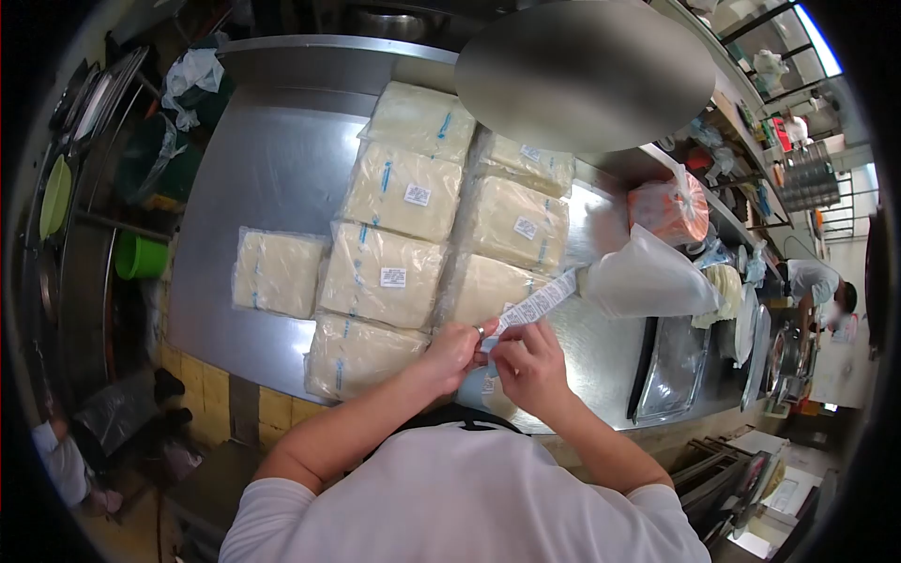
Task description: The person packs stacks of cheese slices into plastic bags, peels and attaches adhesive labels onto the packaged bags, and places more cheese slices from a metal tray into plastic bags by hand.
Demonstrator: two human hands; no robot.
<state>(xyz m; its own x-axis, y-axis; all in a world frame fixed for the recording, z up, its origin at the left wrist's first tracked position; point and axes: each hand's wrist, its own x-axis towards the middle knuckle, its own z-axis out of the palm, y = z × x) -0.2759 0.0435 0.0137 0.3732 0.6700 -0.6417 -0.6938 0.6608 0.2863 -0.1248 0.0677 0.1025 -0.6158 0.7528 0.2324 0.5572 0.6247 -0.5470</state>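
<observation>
Working by the near edge of the steel table [253,169], the person has the left hand [453,357] curled closed, thumb and fingers clamped on the lower end of a printed label strip [537,302]. Just beside it, the right hand [532,368] bends its fingers together; I can't tell whether they grip a label. Wrapped packages [375,205] run in columns toward the far edge.

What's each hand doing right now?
Left hand: closed, holding the strip of printed labels.
Right hand: curled in at the strip's near end; whether it grips anything can't be told.
</observation>
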